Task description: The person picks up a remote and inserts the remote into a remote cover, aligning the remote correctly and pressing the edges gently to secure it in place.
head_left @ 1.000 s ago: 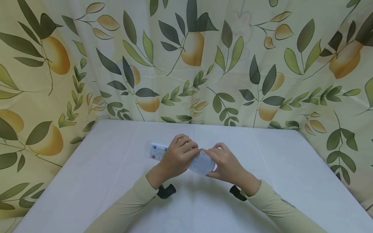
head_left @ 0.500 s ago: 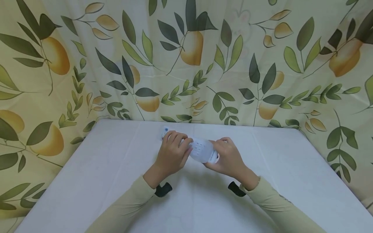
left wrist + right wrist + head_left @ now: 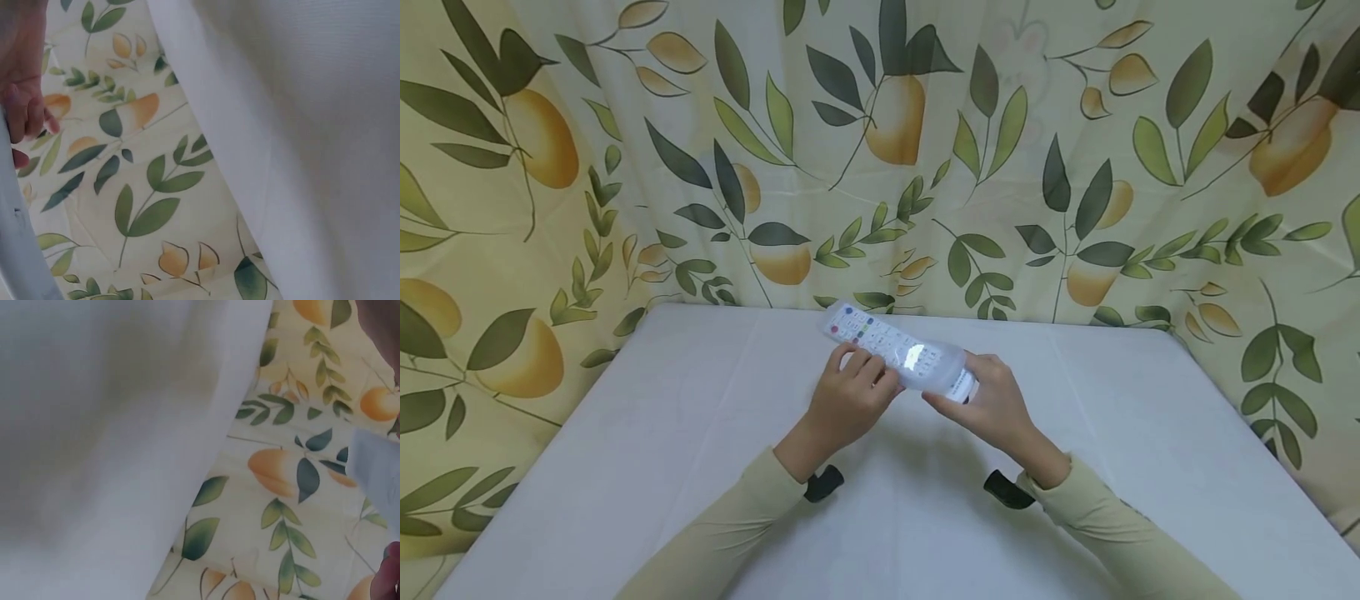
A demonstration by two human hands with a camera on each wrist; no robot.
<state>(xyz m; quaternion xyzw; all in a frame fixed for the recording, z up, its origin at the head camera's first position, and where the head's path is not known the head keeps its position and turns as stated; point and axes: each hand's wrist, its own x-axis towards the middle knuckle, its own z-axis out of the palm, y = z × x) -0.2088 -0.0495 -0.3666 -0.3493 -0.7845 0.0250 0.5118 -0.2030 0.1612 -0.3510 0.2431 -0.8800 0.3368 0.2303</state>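
A white remote control (image 3: 880, 337) with small coloured buttons at its far left end is tilted above the table. Around it sits a clear, slightly cloudy protective cover (image 3: 936, 354), and the remote's near right end shows white past the cover's edge. My left hand (image 3: 853, 396) grips the front long side, fingers curled over it. My right hand (image 3: 996, 400) holds the right end between thumb and fingers. In the right wrist view a white end of the remote (image 3: 378, 472) shows at the right edge. The left wrist view catches part of a hand (image 3: 25, 94) at its left edge.
A white-covered table (image 3: 700, 417) lies under both hands. Behind it hangs a curtain (image 3: 865, 208) printed with fruit and leaves, close to the table's back edge. A black strap piece (image 3: 825, 483) shows below the left wrist, another black piece (image 3: 1009, 490) below the right.
The remote and cover have been raised and tilted, its button face now turned to view. The left hand has shifted from over its middle to the front side; the right hand still holds the right end.
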